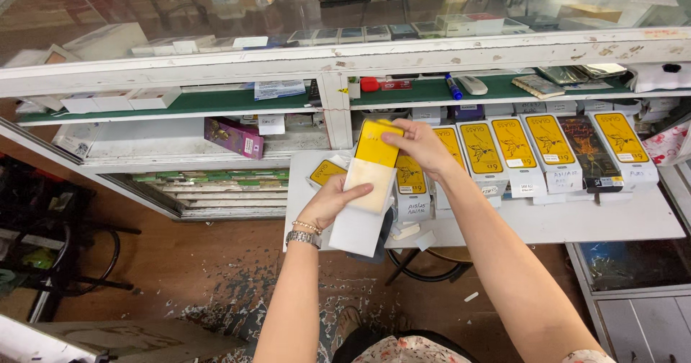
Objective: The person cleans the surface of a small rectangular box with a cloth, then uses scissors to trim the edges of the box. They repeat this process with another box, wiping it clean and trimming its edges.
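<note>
Yellow box (376, 143) clamped in both hands (332, 201), row of yellow boxes (536, 143) just beside on white table (612, 223)

Bright, even daylight-like light from above, with pale reflections and glare across the glass counter top (216, 10) that veil whatever lies beneath it. Soft, shallow shadows only, darkest below the glass counter top at the left, under the shelves and on the floor. Sharp in the middle below that glass, slightly bowed and stretched toward the edges.
</note>
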